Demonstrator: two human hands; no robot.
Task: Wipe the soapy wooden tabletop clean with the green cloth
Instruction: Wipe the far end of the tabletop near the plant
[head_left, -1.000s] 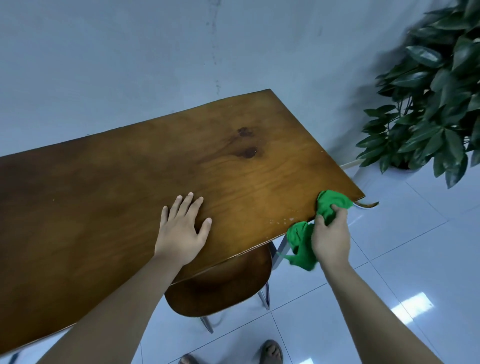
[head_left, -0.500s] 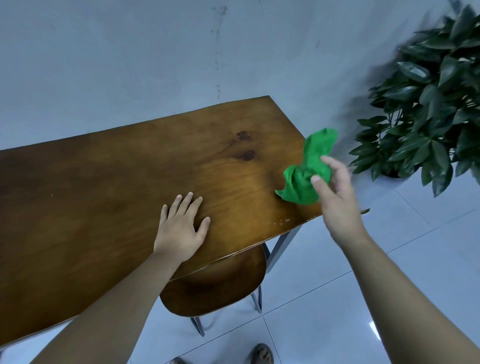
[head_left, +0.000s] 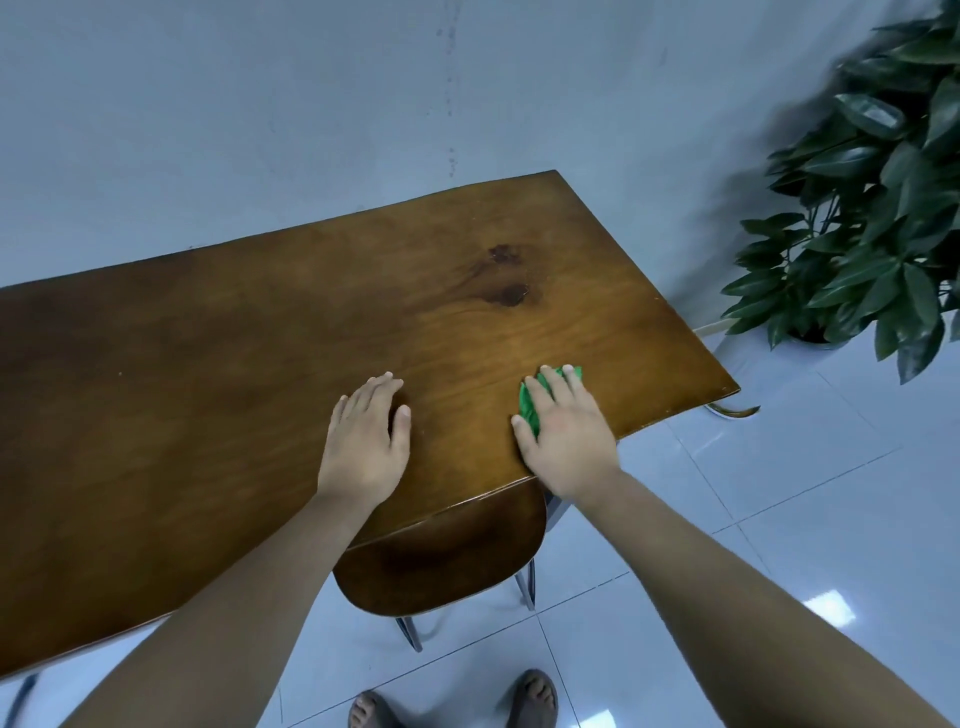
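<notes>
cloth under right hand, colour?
Bright green cloth, plain, no pattern; head view.

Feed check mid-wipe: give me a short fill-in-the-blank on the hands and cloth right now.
1. The right hand presses the green cloth onto the ____.
2. The left hand lies flat and holds ____.
3. Tucked below the near edge is a wooden ____.
Missing: tabletop; nothing; chair.

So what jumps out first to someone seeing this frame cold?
The bright green cloth, pressed flat under the right hand near the wooden tabletop's near right corner. The left hand lies flat on the wood beside it, and a leafy potted plant fills the far right by the wall.
</notes>
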